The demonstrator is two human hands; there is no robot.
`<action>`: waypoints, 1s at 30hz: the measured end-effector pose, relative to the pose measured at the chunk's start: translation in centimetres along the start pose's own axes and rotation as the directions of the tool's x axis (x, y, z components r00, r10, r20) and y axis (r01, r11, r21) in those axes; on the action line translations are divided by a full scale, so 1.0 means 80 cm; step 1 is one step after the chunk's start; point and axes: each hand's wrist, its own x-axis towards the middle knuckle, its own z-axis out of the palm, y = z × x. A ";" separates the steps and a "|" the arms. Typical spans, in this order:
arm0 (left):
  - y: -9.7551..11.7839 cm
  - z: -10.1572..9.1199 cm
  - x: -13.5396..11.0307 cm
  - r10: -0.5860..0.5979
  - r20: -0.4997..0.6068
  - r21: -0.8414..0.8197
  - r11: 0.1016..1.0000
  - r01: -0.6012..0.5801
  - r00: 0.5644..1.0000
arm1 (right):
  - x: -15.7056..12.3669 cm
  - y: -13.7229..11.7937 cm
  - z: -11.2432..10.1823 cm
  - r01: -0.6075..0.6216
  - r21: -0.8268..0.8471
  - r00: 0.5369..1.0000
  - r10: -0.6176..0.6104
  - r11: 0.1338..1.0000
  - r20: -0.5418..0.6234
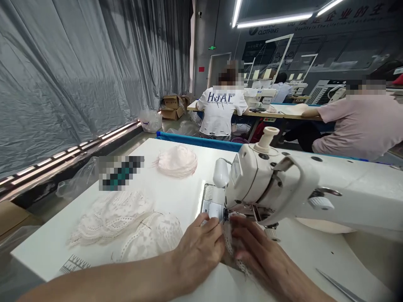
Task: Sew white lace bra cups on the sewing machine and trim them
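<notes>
A narrow piece of white lace fabric [228, 240] lies at the needle area of a white sewing machine [278, 184]. My left hand [201, 247] is on its left side, fingers curled and pressed down close to the presser foot [226, 214]. On the other side my right hand [262, 251] has its fingers bent over the lace, with the thumb nearer me. Under the machine head the fingertips of my right hand are partly hidden. The lace trails toward me between both hands.
White lace pieces [110, 218] and another lace piece [154, 235] lie left on the white table [176, 197]. Behind them sits a pale pink fabric stack [178, 161]. Pointed metal scissors or tweezers [338, 285] lie at right. A person in white [220, 111] sits ahead.
</notes>
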 end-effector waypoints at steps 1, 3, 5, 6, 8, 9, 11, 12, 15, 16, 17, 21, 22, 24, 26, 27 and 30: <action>-0.001 0.002 0.002 -0.004 -0.010 0.001 1.000 0.004 1.000 | 0.000 0.003 0.003 -0.007 0.000 1.000 0.007 1.000 -0.013; -0.003 0.005 0.004 -0.005 -0.012 0.008 1.000 0.005 1.000 | -0.002 0.011 0.009 -0.005 0.009 0.999 0.006 1.000 -0.046; -0.005 0.007 0.005 -0.006 -0.006 0.024 1.000 0.006 1.000 | -0.004 0.019 0.014 0.017 0.010 0.997 -0.016 1.000 -0.079; -0.007 0.008 0.005 -0.005 -0.003 0.030 1.000 0.005 1.000 | -0.005 0.022 0.016 0.029 0.003 0.996 -0.028 1.000 -0.088; -0.009 0.008 0.007 -0.007 0.005 0.040 0.999 0.007 1.000 | -0.005 0.027 0.018 0.042 -0.020 0.995 -0.044 0.999 -0.094; -0.010 0.008 0.007 -0.005 0.006 0.042 0.999 0.005 1.000 | -0.005 0.027 0.018 0.045 -0.032 0.994 -0.048 0.998 -0.097; -0.012 0.007 0.007 -0.002 0.014 0.034 0.999 0.002 1.000 | -0.004 0.025 0.014 0.049 -0.066 0.993 -0.055 0.997 -0.106; -0.012 0.007 0.006 -0.001 0.008 0.026 1.000 0.001 1.000 | -0.004 0.021 0.011 0.059 -0.095 0.992 -0.070 0.994 -0.107; -0.011 0.005 0.001 0.012 -0.055 -0.007 1.000 -0.012 0.998 | -0.006 0.005 -0.002 0.172 -0.211 0.980 -0.190 0.962 -0.066; -0.011 0.004 -0.001 0.019 -0.075 -0.027 0.999 -0.021 0.997 | -0.008 0.000 -0.005 0.223 -0.249 0.970 -0.240 0.942 -0.039; -0.010 0.004 -0.002 0.027 -0.085 -0.050 0.998 -0.031 0.996 | -0.010 -0.006 -0.007 0.265 -0.282 0.960 -0.280 0.922 -0.012; -0.009 0.003 -0.004 0.029 -0.054 -0.125 0.992 -0.035 0.998 | -0.020 -0.015 0.004 0.252 -0.341 0.939 -0.314 0.906 -0.141; -0.009 0.004 -0.003 0.024 -0.056 -0.133 0.991 -0.031 0.998 | -0.022 -0.015 0.009 0.230 -0.330 0.934 -0.303 0.915 -0.188; -0.009 0.004 -0.003 0.021 -0.074 -0.144 0.989 -0.032 0.997 | -0.026 -0.013 0.017 0.203 -0.304 0.943 -0.270 0.931 -0.194; -0.009 0.004 -0.003 0.029 -0.082 -0.150 0.988 -0.041 0.996 | -0.028 -0.011 0.020 0.212 -0.288 0.963 -0.250 0.934 -0.101; -0.009 0.005 -0.003 0.036 -0.078 -0.151 0.987 -0.047 0.996 | -0.030 -0.011 0.020 0.224 -0.280 0.965 -0.252 0.934 -0.070; -0.009 0.005 -0.005 0.047 -0.060 -0.155 0.986 -0.056 0.997 | -0.032 -0.011 0.016 0.246 -0.270 0.960 -0.272 0.931 -0.062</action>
